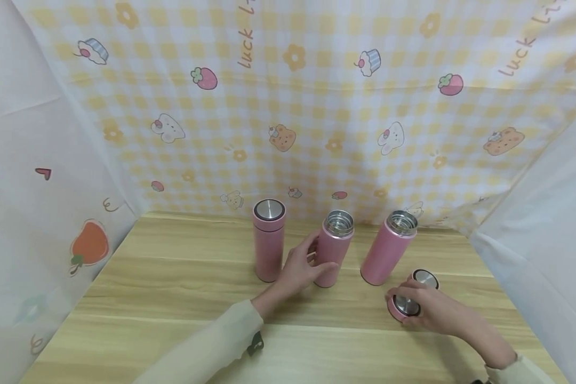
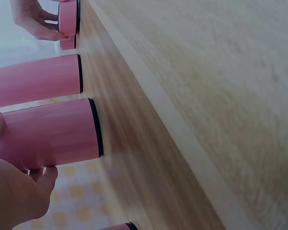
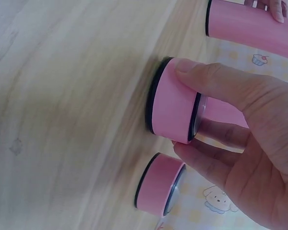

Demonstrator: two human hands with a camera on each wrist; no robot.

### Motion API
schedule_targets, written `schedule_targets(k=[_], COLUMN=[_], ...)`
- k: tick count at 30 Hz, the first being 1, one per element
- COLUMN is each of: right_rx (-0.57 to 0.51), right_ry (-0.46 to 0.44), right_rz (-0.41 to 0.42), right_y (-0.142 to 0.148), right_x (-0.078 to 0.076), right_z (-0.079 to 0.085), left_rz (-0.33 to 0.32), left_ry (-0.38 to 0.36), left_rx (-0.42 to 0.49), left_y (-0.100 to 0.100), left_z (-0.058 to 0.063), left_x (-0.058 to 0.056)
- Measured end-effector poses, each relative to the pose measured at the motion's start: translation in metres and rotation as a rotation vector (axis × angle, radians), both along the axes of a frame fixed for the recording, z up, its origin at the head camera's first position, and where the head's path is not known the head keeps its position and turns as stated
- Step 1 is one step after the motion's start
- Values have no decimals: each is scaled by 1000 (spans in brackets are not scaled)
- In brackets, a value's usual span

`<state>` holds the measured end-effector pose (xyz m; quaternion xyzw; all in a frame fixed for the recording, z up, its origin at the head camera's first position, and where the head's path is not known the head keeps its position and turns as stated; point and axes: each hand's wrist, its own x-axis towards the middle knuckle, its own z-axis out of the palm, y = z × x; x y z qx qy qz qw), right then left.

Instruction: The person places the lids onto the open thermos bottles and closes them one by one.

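Note:
My left hand (image 1: pixel 297 269) grips the middle pink thermos bottle (image 1: pixel 335 248), thumb on the near side and fingers around its left. That bottle stands upright on the table without its cap, its steel mouth showing. With thumb and fingers my right hand (image 1: pixel 434 309) pinches a pink bottle cap (image 3: pixel 173 103) that has a silver disc top and a dark bottom rim. The cap is low at the tabletop, disc up. Just behind it a second such cap (image 1: pixel 426 278) sits on the table, partly hidden by the hand in the head view.
Right of the held bottle stands another uncapped pink bottle (image 1: pixel 388 253). A capped pink bottle (image 1: pixel 269 250) stands to the left, close to my left hand. A checked cloth (image 1: pixel 312 117) hangs behind the wooden table (image 1: pixel 173 266), and white cloth (image 1: pixel 547 202) borders the right side.

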<state>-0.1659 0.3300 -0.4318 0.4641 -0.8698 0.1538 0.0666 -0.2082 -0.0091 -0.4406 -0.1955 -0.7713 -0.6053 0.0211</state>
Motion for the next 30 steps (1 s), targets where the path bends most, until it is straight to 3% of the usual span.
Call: schedule_targets(k=[8,17,22,30], right_rx=[-8,29,34,57], right_ry=[7,-52,-17,10], right_rz=[7,25,80,80], right_y=[-6,-19,-32,-47], right_x=[0,1,-1,-1], right_z=[14,49,68,102], left_rz=[14,12,7,10], left_ry=[-10,-16,-12,-29], left_rx=[-5,-12,-10,3], left_y=[-2,-4,-4,0], left_z=[2,4,1,0], left_x=[1,2,1,1])
